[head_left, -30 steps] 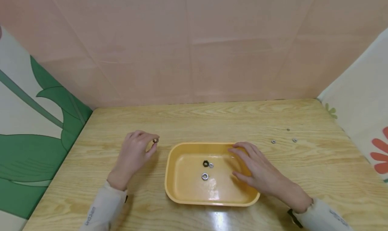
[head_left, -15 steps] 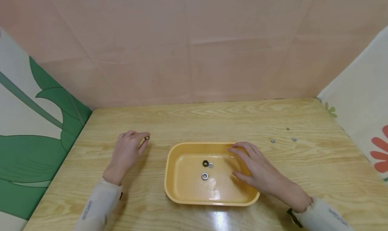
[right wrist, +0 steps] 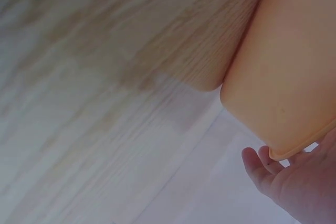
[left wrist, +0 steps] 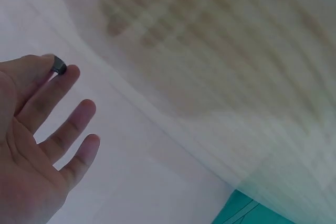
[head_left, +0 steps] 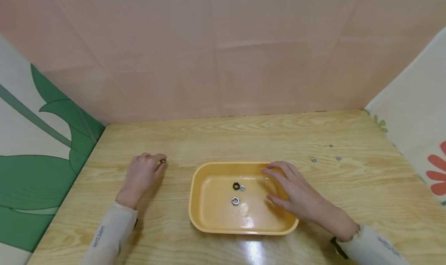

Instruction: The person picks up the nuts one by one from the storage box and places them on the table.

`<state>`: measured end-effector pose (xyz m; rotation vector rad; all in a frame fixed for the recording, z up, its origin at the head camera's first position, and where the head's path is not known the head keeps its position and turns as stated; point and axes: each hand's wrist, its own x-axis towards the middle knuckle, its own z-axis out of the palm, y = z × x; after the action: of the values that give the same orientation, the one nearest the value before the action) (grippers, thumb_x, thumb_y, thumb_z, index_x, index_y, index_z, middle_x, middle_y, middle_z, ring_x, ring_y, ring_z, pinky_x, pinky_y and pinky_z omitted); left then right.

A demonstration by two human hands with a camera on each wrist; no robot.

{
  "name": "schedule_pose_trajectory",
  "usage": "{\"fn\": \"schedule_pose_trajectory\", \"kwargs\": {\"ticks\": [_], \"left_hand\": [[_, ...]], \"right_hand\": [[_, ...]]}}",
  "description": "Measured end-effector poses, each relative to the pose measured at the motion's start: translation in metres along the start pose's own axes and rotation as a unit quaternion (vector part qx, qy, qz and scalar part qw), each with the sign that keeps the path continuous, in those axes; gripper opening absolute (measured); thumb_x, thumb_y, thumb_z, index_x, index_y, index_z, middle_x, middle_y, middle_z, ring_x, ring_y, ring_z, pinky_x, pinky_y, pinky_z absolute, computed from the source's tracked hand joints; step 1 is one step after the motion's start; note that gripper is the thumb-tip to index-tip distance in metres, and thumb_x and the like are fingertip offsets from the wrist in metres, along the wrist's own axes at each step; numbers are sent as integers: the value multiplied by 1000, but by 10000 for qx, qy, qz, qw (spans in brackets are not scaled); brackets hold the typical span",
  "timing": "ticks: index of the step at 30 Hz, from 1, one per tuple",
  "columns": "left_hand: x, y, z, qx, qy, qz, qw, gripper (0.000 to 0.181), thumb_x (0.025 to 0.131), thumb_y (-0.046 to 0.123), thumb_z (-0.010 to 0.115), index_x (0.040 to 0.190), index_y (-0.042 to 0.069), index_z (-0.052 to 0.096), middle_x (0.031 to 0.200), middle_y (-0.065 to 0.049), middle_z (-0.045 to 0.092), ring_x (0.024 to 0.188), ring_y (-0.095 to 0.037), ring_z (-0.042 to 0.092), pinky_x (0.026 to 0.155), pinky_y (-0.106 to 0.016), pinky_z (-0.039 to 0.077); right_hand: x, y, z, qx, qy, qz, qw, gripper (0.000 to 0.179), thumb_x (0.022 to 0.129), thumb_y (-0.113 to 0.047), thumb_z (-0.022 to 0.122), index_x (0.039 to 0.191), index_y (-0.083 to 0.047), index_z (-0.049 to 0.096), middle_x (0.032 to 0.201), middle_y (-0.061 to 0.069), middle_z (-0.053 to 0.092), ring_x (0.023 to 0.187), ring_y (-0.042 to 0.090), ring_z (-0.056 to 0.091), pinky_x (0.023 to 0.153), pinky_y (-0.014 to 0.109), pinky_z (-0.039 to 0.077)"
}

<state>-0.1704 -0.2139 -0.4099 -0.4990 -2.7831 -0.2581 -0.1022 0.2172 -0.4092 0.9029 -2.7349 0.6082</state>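
My left hand (head_left: 140,176) pinches a small dark hex nut (head_left: 163,161) between thumb and index finger, left of the yellow tray (head_left: 223,232). In the left wrist view the nut (left wrist: 60,65) shows at the fingertips, with the other fingers spread away from it. At the tray's right side, my right hand (head_left: 292,187) lies over the rim with its fingers loosely bent and apart, holding no small part. Inside the tray lie a black nut (head_left: 236,186), a small silver nut (head_left: 242,188) beside it and a larger silver nut (head_left: 235,201).
On the wooden table (head_left: 216,141), right of the tray, lie a small silver ring-shaped piece (head_left: 314,160), another silver ring-shaped piece (head_left: 339,158) and a tinier piece (head_left: 331,146). A pink cloth wall (head_left: 216,64) rises at the back, with patterned cloth at both sides.
My left hand has moved left, away from the tray, with the nut still pinched, and is now lower toward the table. The right hand and tray stay in place.
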Motion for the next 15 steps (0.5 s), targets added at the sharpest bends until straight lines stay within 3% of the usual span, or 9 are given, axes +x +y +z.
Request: {"fn": "schedule_pose_trajectory", "kwargs": {"ticks": [15], "left_hand": [[-1, -15, 4, 187, -314, -237, 9991, 14, 89, 9, 74, 103, 7, 75, 86, -12, 75, 76, -31, 67, 73, -53, 51]], "right_hand": [[1, -1, -1, 12, -58, 57, 10000, 64, 81, -24, 82, 136, -7, 55, 136, 14, 50, 129, 32, 44, 106, 57, 41]]}}
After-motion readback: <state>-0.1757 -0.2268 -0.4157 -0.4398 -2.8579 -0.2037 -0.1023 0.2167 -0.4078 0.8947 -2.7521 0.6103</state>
